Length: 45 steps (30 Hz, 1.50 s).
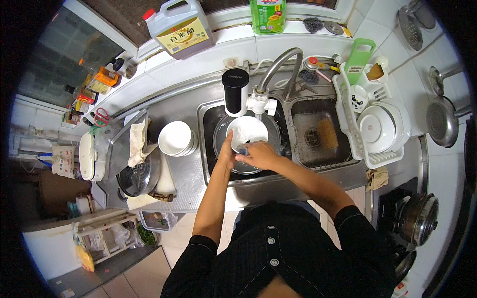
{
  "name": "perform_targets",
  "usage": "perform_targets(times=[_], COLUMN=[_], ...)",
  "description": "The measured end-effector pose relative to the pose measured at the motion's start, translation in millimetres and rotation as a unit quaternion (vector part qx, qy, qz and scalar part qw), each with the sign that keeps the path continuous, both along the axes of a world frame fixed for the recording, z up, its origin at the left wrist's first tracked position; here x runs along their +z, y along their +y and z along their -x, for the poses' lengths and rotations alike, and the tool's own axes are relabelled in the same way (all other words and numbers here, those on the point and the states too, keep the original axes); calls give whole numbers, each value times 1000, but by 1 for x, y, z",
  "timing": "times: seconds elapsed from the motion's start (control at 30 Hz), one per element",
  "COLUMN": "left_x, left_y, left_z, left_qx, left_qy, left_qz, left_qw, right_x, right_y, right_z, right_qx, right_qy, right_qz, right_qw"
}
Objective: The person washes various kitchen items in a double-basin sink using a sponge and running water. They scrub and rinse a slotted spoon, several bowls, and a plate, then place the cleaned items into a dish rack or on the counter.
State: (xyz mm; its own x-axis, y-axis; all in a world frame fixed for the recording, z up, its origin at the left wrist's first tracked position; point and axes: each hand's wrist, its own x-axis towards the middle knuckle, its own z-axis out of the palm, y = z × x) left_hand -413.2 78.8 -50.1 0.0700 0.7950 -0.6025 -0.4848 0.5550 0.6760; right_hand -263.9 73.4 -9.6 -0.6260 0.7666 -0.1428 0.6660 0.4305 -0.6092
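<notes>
My left hand (226,151) grips the lower left rim of a white bowl (249,128), which is tilted over the left sink basin. At the bowl's lower edge, my right hand (261,154) holds a small bluish scrubbing pad (243,151), mostly covered by the fingers. Water runs from the faucet's white filter unit (261,102) at the back of the bowl. Below both hands, a clear round basin (274,132) sits in the sink. Stacked white bowls (176,138) stand on the steel counter to the left.
A white dish rack (385,158) with plates (376,128) stands right of the second sink basin (305,158), which holds a loofah-like scrubber (328,134). A metal pot (151,178) and cloth (138,143) lie at left. The steel faucet (274,70) arches over the sink's back edge.
</notes>
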Motion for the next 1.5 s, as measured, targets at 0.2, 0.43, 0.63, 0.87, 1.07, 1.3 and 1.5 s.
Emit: perform_targets(times=[0.2,0.43,0.63,0.87,1.07,1.3,1.5], left_x=[-13,16,13,9,13,8,12], left_y=[5,5,3,-6,-12,-15,-17], left_z=[2,15,10,-5,-21,-21,-26], left_qx=[10,-68,-19,30,46,25,-14], left_qy=[10,51,86,31,-28,-39,65], left_qz=[55,-24,-17,-46,-30,-44,-38], left_qw=[998,996,996,998,998,998,997], right_x=[-5,-6,-16,-40,-44,-34,-31], right_y=[-9,-1,11,11,11,5,22], right_z=[21,-32,-52,-68,-60,-50,-42], right_qx=[-125,51,-260,-429,-441,-420,-407], right_qy=[135,137,417,618,615,481,226], right_qz=[68,-104,72,329,407,366,351], right_qw=[980,984,868,571,512,677,812])
